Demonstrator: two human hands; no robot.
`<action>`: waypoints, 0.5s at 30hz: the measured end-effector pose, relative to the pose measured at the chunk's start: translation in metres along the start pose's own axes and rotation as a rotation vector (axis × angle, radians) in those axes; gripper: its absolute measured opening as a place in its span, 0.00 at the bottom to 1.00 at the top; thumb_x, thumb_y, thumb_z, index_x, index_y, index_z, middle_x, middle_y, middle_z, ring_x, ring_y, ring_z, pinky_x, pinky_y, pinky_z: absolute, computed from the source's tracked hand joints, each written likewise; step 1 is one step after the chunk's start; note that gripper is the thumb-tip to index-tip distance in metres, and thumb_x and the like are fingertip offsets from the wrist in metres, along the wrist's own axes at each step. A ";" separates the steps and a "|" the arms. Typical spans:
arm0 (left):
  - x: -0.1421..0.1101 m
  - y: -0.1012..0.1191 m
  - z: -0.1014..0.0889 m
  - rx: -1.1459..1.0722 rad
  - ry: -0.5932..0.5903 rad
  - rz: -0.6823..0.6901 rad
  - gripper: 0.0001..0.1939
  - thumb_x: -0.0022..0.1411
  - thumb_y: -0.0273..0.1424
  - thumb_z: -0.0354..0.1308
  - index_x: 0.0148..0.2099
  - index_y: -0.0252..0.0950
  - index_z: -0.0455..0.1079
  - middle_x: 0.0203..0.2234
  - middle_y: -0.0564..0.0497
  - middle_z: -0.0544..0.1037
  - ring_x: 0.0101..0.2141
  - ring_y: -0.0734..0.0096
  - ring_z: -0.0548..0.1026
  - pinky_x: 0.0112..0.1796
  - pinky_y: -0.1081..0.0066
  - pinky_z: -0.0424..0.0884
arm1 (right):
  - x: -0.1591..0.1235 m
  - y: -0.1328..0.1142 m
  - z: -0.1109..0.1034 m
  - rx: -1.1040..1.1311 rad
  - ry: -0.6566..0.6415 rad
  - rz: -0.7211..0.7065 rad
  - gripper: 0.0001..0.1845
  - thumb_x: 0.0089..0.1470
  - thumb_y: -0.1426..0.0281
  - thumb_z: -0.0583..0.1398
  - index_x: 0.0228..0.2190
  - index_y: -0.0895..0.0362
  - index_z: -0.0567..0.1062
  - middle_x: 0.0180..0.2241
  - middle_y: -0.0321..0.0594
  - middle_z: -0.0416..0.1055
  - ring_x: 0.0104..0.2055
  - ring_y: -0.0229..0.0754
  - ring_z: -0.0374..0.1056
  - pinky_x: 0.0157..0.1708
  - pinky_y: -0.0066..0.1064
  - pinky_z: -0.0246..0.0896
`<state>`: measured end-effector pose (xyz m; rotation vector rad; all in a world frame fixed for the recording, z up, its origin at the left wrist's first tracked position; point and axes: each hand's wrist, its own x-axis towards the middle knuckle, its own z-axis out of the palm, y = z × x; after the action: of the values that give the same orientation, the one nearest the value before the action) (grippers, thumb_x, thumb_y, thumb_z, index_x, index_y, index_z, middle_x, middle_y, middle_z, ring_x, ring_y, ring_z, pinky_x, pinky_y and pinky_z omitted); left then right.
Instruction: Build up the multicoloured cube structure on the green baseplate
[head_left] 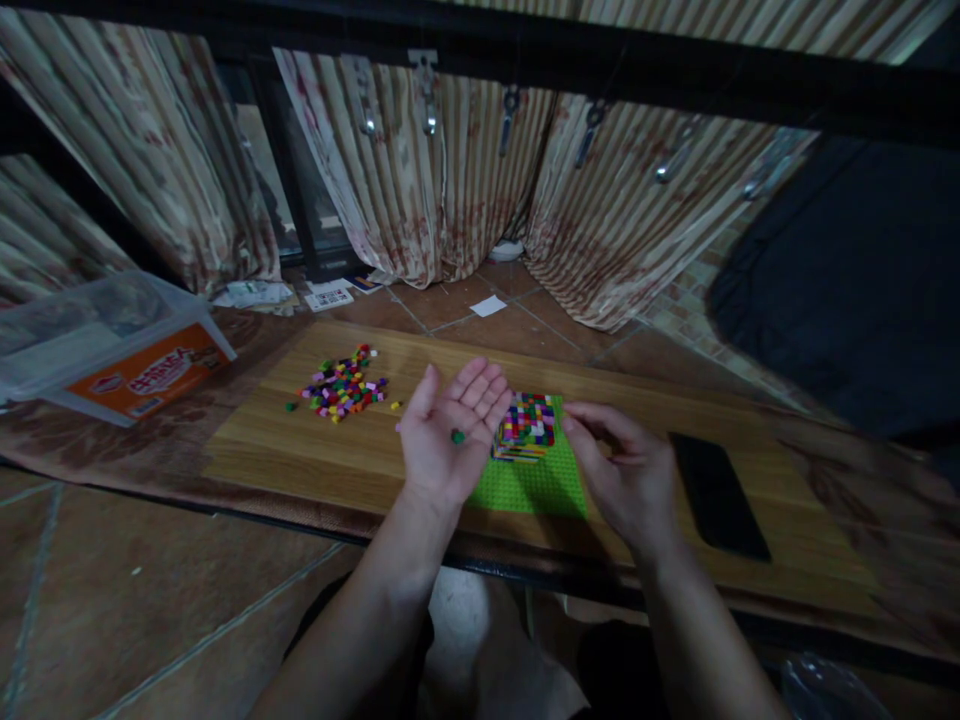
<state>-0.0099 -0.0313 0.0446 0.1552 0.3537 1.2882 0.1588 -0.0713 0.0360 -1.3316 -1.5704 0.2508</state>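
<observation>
My left hand (448, 440) is held palm up with its fingers stretched out. A small green toy brick (458, 437) lies loose on that palm. Just to its right a multicoloured stack of toy bricks (529, 422) stands on a lime-green baseplate (529, 490); my left fingers cover part of the stack's left side. My right hand (626, 470) is beside the stack's right edge, thumb and forefinger closed together. Whatever may be in that pinch is too small to make out.
Loose coloured bricks (346, 388) are piled on the wooden board (382, 460) at left. A clear plastic tub (142, 350) with an orange label stands beyond the board's left end. A black phone-like slab (718, 495) lies on the right. Striped curtains (450, 180) hang behind.
</observation>
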 end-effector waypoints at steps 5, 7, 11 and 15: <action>0.003 0.007 -0.003 -0.005 0.034 0.043 0.22 0.63 0.43 0.50 0.40 0.30 0.76 0.34 0.45 0.80 0.39 0.68 0.77 0.51 0.66 0.68 | -0.002 0.016 -0.003 0.042 -0.147 0.040 0.07 0.56 0.65 0.61 0.36 0.52 0.79 0.36 0.37 0.79 0.37 0.41 0.75 0.39 0.33 0.69; 0.003 0.006 -0.003 -0.009 0.032 0.042 0.21 0.63 0.43 0.50 0.39 0.30 0.76 0.33 0.45 0.80 0.37 0.69 0.77 0.50 0.67 0.68 | -0.004 0.016 -0.002 0.003 -0.176 0.015 0.07 0.56 0.65 0.61 0.36 0.51 0.79 0.36 0.37 0.79 0.36 0.42 0.75 0.39 0.34 0.69; 0.003 0.006 -0.004 -0.017 0.031 0.038 0.21 0.63 0.43 0.50 0.38 0.30 0.76 0.32 0.45 0.80 0.36 0.70 0.77 0.50 0.67 0.69 | -0.005 0.015 0.003 -0.084 -0.194 -0.094 0.06 0.57 0.67 0.60 0.34 0.50 0.79 0.36 0.38 0.78 0.39 0.43 0.73 0.42 0.38 0.67; 0.003 0.006 -0.003 0.000 0.040 0.042 0.20 0.63 0.42 0.50 0.38 0.32 0.76 0.32 0.46 0.80 0.36 0.70 0.77 0.49 0.67 0.69 | -0.005 0.022 0.011 -0.118 -0.163 -0.149 0.05 0.56 0.69 0.61 0.33 0.50 0.80 0.39 0.40 0.74 0.44 0.45 0.69 0.45 0.40 0.65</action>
<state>-0.0164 -0.0272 0.0430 0.1376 0.3860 1.3342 0.1627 -0.0626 0.0127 -1.3025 -1.8372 0.1808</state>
